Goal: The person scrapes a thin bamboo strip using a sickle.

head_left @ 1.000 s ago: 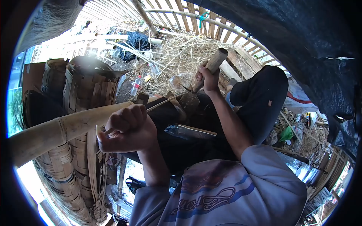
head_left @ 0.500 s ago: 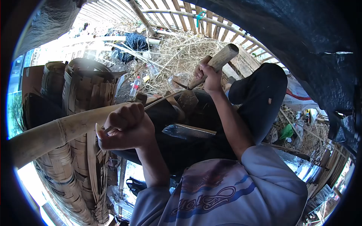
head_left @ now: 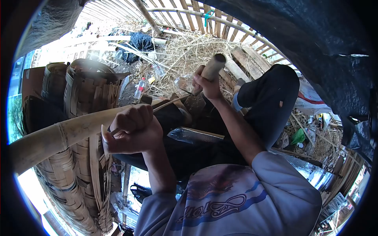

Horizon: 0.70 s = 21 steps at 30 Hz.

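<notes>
From my remote station I see one slender bamboo strip (head_left: 172, 102) between the hands, its long axis rising rightward from the left hand (head_left: 134, 129), a closed fist gripping it, to one dark blade (head_left: 184, 91). The right hand (head_left: 207, 85) is wrapped round one thick wooden handle (head_left: 214, 68), butt pointing up and slightly right. I count one bamboo pole (head_left: 80, 129) slanting beside the fist, one red-labelled plastic bottle (head_left: 139, 87), and at least two open-topped woven bamboo cylinders (head_left: 84, 94), contents indistinct.
</notes>
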Tool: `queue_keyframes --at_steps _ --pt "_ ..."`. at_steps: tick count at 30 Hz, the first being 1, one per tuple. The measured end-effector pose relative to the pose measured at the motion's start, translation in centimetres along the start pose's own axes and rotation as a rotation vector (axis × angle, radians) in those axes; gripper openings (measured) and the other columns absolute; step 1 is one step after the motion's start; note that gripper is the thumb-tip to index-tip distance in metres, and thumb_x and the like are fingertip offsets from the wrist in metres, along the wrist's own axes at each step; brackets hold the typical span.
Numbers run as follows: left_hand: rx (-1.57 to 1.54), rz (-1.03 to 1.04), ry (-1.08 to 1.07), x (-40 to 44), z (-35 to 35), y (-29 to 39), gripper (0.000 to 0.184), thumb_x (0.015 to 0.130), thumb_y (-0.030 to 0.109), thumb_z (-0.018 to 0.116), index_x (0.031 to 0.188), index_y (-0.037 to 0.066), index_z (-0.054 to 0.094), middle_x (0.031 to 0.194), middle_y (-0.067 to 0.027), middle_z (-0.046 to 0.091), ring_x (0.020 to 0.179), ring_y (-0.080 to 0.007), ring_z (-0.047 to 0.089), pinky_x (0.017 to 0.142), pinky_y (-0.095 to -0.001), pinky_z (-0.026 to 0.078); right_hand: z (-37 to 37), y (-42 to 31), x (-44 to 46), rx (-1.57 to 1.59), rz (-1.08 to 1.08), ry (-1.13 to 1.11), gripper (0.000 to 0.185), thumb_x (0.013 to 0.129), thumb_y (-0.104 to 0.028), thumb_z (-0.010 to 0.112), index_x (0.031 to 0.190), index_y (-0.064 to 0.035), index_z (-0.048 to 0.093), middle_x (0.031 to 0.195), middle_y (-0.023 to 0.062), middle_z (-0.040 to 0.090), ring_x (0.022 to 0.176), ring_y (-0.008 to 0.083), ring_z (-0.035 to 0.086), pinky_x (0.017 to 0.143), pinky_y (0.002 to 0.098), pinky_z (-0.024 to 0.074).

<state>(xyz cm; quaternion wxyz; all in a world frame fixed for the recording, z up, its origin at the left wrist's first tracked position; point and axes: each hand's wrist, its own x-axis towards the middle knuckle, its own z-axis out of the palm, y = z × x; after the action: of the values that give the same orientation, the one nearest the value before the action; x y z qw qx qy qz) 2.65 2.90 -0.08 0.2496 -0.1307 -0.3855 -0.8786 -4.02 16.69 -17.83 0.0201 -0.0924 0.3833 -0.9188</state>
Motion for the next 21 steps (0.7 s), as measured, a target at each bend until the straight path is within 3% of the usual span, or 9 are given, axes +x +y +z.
queue_keyframes --at_steps 2,4,7,11,12,14,15,20,21 --pt "0.033 -0.080 0.140 0.0 -0.4 -0.6 0.049 0.084 0.044 0.029 0.049 0.011 0.022 0.041 0.0014 0.017 0.039 -0.0095 0.009 0.039 -0.0275 0.008 -4.3 4.8 -0.7 -0.516 0.223 0.090 0.010 0.074 -0.009 0.064 0.070 -0.0040 0.056 0.061 0.0021 0.055 0.056 0.0084 0.053 0.052 0.0249 0.0427" --pt "0.105 -0.032 0.064 0.3 -0.4 -0.8 0.049 0.084 0.044 0.029 0.049 0.011 0.023 0.041 0.0014 0.017 0.039 -0.0097 0.008 0.039 -0.0276 0.008 -4.0 3.9 0.6 -0.367 0.166 0.265 0.012 0.073 -0.012 0.065 0.070 -0.0030 0.058 0.056 0.0004 0.054 0.049 0.0073 0.051 0.046 0.0239 0.0404" --pt "0.030 -0.017 0.046 0.4 -0.6 -0.3 0.049 0.085 0.044 0.029 0.049 0.012 0.023 0.041 0.0010 0.016 0.039 -0.0100 0.009 0.039 -0.0280 0.008 -3.0 1.7 1.5 -0.281 0.088 0.250 0.008 0.079 -0.004 0.056 0.075 -0.0002 0.050 0.054 0.0034 0.046 0.046 0.0097 0.044 0.045 0.0244 0.0367" --pt "0.000 -0.036 0.028 0.0 -0.4 -0.1 0.049 0.085 0.044 0.029 0.049 0.012 0.023 0.041 0.0010 0.016 0.038 -0.0098 0.008 0.039 -0.0280 0.008 0.2 -0.9 1.2 -0.020 -0.030 0.091 0.013 0.078 -0.010 0.059 0.074 -0.0020 0.050 0.054 0.0038 0.047 0.046 0.0098 0.045 0.045 0.0249 0.0370" --pt "0.019 -0.027 0.037 0.0 -0.5 -0.1 0.049 0.085 0.044 0.029 0.049 0.012 0.023 0.041 0.0010 0.016 0.038 -0.0098 0.008 0.039 -0.0281 0.008 -0.9 0.5 0.7 -0.022 -0.023 0.094 0.013 0.078 -0.010 0.059 0.074 -0.0020 0.050 0.054 0.0038 0.047 0.046 0.0098 0.045 0.045 0.0249 0.0370" --pt "0.024 -0.018 0.032 -0.1 -0.6 -0.3 0.049 0.085 0.044 0.028 0.049 0.012 0.022 0.041 0.0010 0.016 0.038 -0.0098 0.008 0.039 -0.0281 0.007 -5.3 5.5 -0.5 -0.593 0.206 0.077 0.013 0.076 -0.011 0.060 0.072 -0.0035 0.051 0.055 0.0031 0.049 0.046 0.0096 0.047 0.045 0.0245 0.0379" --pt "0.054 -0.028 0.051 -0.2 -1.0 -0.6 0.049 0.084 0.044 0.029 0.049 0.012 0.022 0.041 0.0011 0.016 0.038 -0.0097 0.008 0.039 -0.0281 0.008 -6.9 7.1 -1.0 -0.706 0.161 0.098 0.011 0.074 -0.010 0.060 0.071 -0.0037 0.052 0.055 0.0025 0.052 0.046 0.0091 0.049 0.045 0.0235 0.0385" --pt "0.043 -0.030 0.061 0.1 -0.7 -0.1 0.048 0.084 0.043 0.029 0.049 0.011 0.022 0.041 0.0015 0.016 0.039 -0.0096 0.009 0.039 -0.0281 0.009 -4.4 3.2 0.9 -0.626 0.245 0.288 0.011 0.076 -0.009 0.059 0.071 -0.0041 0.050 0.056 0.0023 0.050 0.047 0.0092 0.048 0.046 0.0240 0.0385" --pt "0.044 -0.028 0.064 0.2 -0.7 0.0 0.048 0.084 0.043 0.029 0.049 0.011 0.022 0.041 0.0015 0.016 0.039 -0.0096 0.009 0.039 -0.0281 0.009 -3.0 2.1 1.0 -0.394 0.155 0.270 0.011 0.077 -0.008 0.058 0.072 -0.0042 0.049 0.056 0.0026 0.049 0.049 0.0092 0.047 0.048 0.0240 0.0387"
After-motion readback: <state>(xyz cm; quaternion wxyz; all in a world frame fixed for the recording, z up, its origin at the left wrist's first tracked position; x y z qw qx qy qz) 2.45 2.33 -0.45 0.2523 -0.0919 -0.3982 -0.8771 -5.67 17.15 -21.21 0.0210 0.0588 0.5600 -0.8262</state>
